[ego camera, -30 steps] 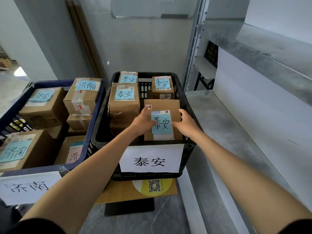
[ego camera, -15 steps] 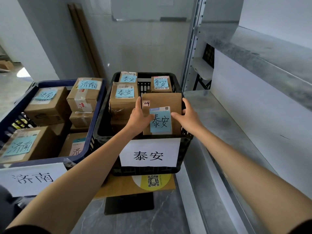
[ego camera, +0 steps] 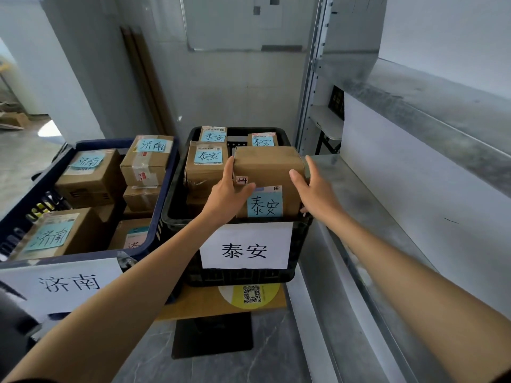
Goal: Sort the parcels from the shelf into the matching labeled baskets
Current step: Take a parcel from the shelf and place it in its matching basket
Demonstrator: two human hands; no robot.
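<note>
A brown cardboard parcel (ego camera: 268, 167) with a blue 泰安 note stands at the front right of the black basket (ego camera: 300, 244), which carries a white 泰安 sign (ego camera: 244, 246). My left hand (ego camera: 225, 194) touches the parcel's left edge with straight fingers and its thumb across the front. My right hand (ego camera: 315, 192) lies along the parcel's right edge with fingers straight. Several more 泰安 parcels (ego camera: 206, 167) fill the basket behind it. On the left, the blue basket (ego camera: 168, 175) with a 济南 sign (ego camera: 63, 283) holds several 济南 parcels (ego camera: 91, 175).
A grey metal shelf (ego camera: 359, 205) runs along the right, with an upper shelf board (ego camera: 428, 111) above it. The black basket sits on a small wooden stand (ego camera: 199, 302) with a QR sticker. Behind the baskets is a white wall.
The parcel has tipped back and settled lower into the black basket's front right corner. Both hands have loosened from gripping it to straight fingers at its sides.
</note>
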